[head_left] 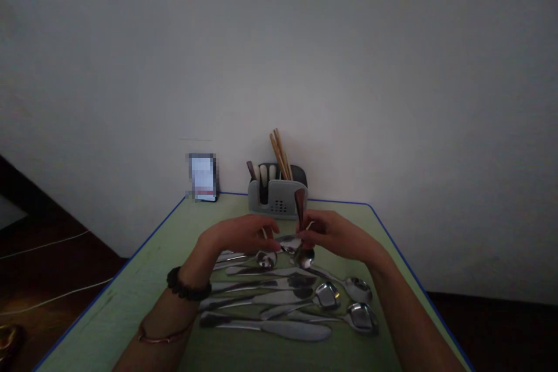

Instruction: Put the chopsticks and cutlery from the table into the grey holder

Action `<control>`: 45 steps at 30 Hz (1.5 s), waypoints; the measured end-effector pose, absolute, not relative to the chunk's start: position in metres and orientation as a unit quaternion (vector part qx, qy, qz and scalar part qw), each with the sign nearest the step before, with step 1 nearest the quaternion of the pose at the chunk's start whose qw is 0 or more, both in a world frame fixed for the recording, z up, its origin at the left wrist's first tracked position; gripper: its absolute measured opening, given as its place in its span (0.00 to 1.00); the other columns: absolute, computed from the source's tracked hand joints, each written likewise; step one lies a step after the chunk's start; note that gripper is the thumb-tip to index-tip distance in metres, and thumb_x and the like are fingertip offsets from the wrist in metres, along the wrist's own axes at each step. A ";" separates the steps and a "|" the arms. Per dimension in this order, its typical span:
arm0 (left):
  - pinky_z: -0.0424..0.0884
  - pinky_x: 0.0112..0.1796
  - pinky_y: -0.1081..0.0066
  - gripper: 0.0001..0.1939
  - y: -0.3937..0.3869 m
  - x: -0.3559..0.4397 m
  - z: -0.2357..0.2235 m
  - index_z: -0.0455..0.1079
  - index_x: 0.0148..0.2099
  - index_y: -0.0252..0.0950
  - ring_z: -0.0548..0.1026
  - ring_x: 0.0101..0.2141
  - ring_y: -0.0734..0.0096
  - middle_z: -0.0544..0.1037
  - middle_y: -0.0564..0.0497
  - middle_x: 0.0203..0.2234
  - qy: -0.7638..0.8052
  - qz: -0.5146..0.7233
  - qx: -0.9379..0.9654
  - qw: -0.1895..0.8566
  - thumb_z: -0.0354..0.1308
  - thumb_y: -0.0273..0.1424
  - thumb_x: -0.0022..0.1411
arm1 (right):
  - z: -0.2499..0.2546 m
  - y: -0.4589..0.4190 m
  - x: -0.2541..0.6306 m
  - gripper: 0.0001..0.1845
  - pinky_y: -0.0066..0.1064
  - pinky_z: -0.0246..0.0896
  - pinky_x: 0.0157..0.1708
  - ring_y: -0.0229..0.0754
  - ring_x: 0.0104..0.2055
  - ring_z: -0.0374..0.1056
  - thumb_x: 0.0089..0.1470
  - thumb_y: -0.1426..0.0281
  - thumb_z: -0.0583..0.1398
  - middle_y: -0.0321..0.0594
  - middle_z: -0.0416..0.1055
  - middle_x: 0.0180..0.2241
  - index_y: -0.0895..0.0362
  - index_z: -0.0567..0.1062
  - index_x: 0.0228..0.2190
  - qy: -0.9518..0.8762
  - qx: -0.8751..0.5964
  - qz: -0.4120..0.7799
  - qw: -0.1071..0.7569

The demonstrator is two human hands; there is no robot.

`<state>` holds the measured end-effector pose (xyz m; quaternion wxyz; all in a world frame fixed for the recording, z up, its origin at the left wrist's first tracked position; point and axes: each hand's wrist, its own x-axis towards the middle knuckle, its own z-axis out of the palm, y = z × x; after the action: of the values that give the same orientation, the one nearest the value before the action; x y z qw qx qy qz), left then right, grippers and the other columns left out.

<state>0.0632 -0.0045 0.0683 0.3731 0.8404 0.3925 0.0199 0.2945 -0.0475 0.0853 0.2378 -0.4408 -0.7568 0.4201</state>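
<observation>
My right hand [329, 233] pinches a spoon [300, 209] by its handle. The spoon stands nearly upright, handle end up and bowl low over the other cutlery. To its left, my left hand [244, 235] hovers with fingers bent and a gap between thumb and forefinger. Just below those fingertips lies another spoon [265, 260]. Nearer to me, a table knife [296, 330], further knives and several spoons, among them a square-bowled one [326, 295], lie mostly sideways. Both hands partly cover the pieces at the back.
Behind the hands, a grey utensil holder [283, 200] stands by the wall with wooden chopsticks [281, 154] and pale handles in it. A phone [203, 177] with a lit screen leans at the back left. Blue edging borders the green table [131, 296].
</observation>
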 end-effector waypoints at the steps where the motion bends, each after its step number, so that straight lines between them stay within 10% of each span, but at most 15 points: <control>1: 0.68 0.34 0.72 0.20 -0.007 0.064 0.072 0.69 0.48 0.39 0.76 0.37 0.64 0.79 0.49 0.38 0.378 0.023 0.841 0.387 0.57 0.43 0.56 | 0.086 -0.048 0.289 0.06 0.28 0.64 0.30 0.37 0.28 0.71 0.51 0.68 0.59 0.34 0.72 0.26 0.58 0.69 0.31 -0.742 -0.420 0.447 0.272; 8: 0.66 0.30 0.75 0.14 -0.018 0.063 0.090 0.68 0.38 0.34 0.73 0.29 0.72 0.77 0.51 0.28 0.288 0.005 0.847 0.447 0.49 0.39 0.64 | 0.099 -0.054 0.271 0.13 0.30 0.66 0.32 0.37 0.30 0.72 0.50 0.60 0.61 0.37 0.73 0.28 0.56 0.70 0.32 -0.665 -0.398 0.462 0.432; 13: 0.63 0.27 0.76 0.17 -0.016 0.056 0.093 0.62 0.27 0.35 0.69 0.22 0.75 0.72 0.55 0.19 0.339 -0.011 0.856 0.391 0.46 0.40 0.65 | 0.108 -0.059 0.287 0.17 0.26 0.60 0.22 0.34 0.19 0.66 0.56 0.56 0.54 0.32 0.68 0.16 0.57 0.70 0.27 -0.699 -0.491 0.365 0.370; 19: 0.65 0.29 0.76 0.15 -0.017 0.059 0.094 0.65 0.34 0.35 0.69 0.24 0.75 0.71 0.55 0.21 0.325 0.045 0.846 0.420 0.44 0.39 0.66 | 0.104 -0.058 0.288 0.21 0.21 0.53 0.13 0.30 0.12 0.61 0.56 0.54 0.53 0.29 0.63 0.15 0.57 0.65 0.22 -0.664 -0.496 0.415 0.375; 25: 0.64 0.21 0.78 0.15 -0.021 0.060 0.100 0.65 0.41 0.34 0.71 0.25 0.74 0.70 0.52 0.29 0.334 0.083 0.804 0.486 0.46 0.40 0.64 | 0.107 -0.056 0.287 0.18 0.28 0.69 0.21 0.34 0.20 0.69 0.50 0.55 0.60 0.31 0.68 0.23 0.58 0.71 0.32 -0.592 -0.444 0.445 0.505; 36: 0.64 0.29 0.77 0.22 -0.009 0.060 0.088 0.68 0.35 0.35 0.68 0.26 0.75 0.72 0.53 0.26 0.358 0.118 0.861 0.341 0.40 0.44 0.67 | 0.102 -0.054 0.281 0.19 0.26 0.68 0.17 0.34 0.17 0.68 0.50 0.55 0.61 0.31 0.69 0.20 0.59 0.73 0.33 -0.575 -0.441 0.445 0.527; 45: 0.66 0.35 0.72 0.17 0.000 0.043 0.087 0.69 0.42 0.35 0.74 0.35 0.66 0.78 0.47 0.35 0.437 0.121 0.858 0.240 0.45 0.41 0.64 | 0.118 -0.064 0.271 0.13 0.28 0.73 0.22 0.36 0.24 0.71 0.55 0.60 0.58 0.35 0.72 0.23 0.57 0.74 0.35 -0.590 -0.432 0.234 0.641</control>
<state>0.0425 -0.0005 0.0867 0.2401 0.8583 0.4371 0.1207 0.2714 -0.0636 0.1181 0.6406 -0.4317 -0.5901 0.2345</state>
